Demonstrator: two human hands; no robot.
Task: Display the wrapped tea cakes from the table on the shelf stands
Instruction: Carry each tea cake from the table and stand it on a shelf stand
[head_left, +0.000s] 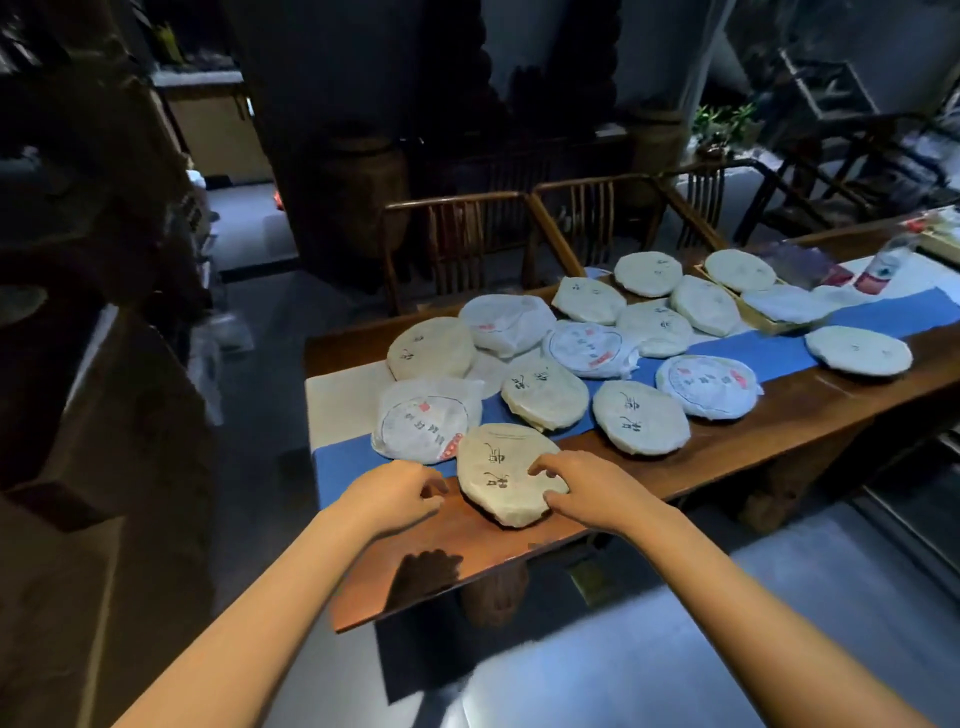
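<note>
Both forearms reach out; right hand grips nearest tea cake, left hand loosely curled beside.

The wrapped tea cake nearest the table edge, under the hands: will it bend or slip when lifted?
The nearest tea cake probably stays stiff: it keeps a flat disc shape. Its paper wrap looks smooth, so it may slide a little. The right hand curls over its rim; the left hand is beside it.

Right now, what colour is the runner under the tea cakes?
Blue, with a white section at the near end; the runner shows in the head view.
</note>
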